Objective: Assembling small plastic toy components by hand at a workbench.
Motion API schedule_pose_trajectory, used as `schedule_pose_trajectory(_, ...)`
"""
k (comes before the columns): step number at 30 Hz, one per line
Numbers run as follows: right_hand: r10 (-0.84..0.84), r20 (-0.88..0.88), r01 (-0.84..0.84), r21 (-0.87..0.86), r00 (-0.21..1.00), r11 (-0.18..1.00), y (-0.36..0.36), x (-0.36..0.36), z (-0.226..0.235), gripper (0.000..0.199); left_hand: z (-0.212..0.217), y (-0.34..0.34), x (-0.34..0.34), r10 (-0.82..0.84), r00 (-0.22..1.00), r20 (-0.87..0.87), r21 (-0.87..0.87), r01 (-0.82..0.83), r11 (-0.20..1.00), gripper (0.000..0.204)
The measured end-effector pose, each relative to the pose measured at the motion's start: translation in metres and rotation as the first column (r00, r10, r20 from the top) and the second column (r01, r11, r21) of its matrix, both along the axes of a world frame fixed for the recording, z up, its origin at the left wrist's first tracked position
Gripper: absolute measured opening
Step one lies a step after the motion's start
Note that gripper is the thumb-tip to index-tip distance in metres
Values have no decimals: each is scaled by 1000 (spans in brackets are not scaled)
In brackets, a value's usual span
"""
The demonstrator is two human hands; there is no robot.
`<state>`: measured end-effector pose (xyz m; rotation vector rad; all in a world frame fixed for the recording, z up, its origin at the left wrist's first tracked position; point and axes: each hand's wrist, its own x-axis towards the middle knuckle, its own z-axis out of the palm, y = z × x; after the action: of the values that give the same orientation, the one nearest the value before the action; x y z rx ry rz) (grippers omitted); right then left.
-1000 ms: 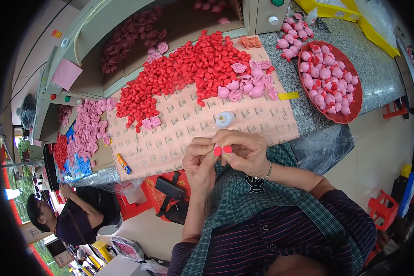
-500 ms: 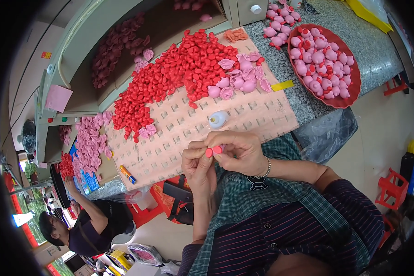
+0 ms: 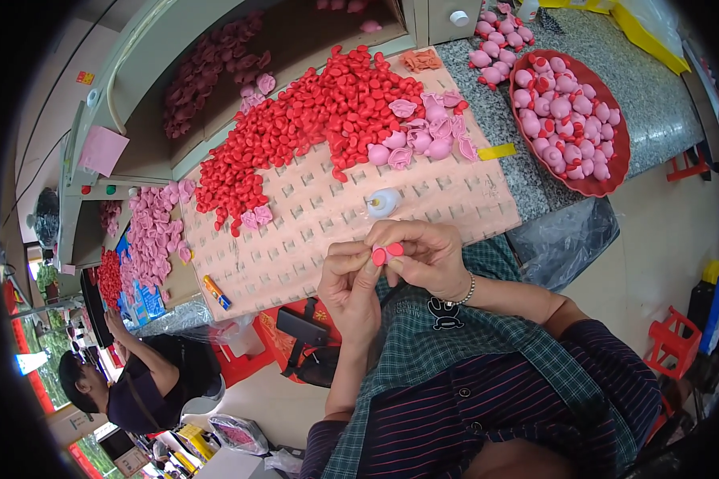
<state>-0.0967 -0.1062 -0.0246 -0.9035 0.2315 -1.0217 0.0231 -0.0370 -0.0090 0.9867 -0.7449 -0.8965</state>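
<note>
Over the near edge of the work surface, both my hands meet at one small pink piece with two red oval, foot-like parts (image 3: 379, 256). My left hand (image 3: 350, 283) pinches it from the left, thumb and fingers at one red oval. From the right, my right hand (image 3: 425, 259) grips it with bent fingers; a bead bracelet circles that wrist. Most of the pink body is hidden by my fingers. Just beyond my hands stands a small translucent squeeze bottle (image 3: 383, 203) with a thin tip. Farther off lies a big heap of loose red pieces (image 3: 295, 124).
Pink hollow pieces (image 3: 421, 136) lie right of the heap, on a patterned pink mat (image 3: 311, 231). A red scalloped basket (image 3: 588, 190) holds finished-looking pink figures. An orange-blue tube (image 3: 216, 292) is at the left. A co-worker (image 3: 140, 383) sits at far left; a red stool (image 3: 673, 343) stands right.
The pink piece has turned a little in my fingers, so the red ovals now angle apart. My view has shifted slightly.
</note>
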Motion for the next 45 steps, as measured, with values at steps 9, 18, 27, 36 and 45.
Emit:
schedule_pose_trajectory(9, 32, 39, -33, 23, 999, 999, -4, -2, 0, 25, 6, 1, -7, -6, 1000, -15, -7, 6, 1000, 14)
schedule_pose_trajectory(18, 70, 42, -74, 83, 997, 994, -2, -5, -5, 26, 11, 0, -6, -32, 999, 26, 25, 32, 999, 18)
schedule_pose_trajectory(27, -165, -169, 126, -222, 972, 967, 5, -4, -1, 41, 9, 7, -8, -33, 995, 93, 140, 19, 990, 35)
schedule_pose_trajectory(36, -180, -185, 124, -280, 966, 952, 0, -12, 0, 25, 7, 3, -8, -54, 935, -352, 129, 106, 986, 38)
schedule_pose_trajectory(45, -109, -88, 109, -5, 990, 994, 9, -14, 2, 33, 4, 9, -17, 9, 1000, 29, 38, -11, 999, 50)
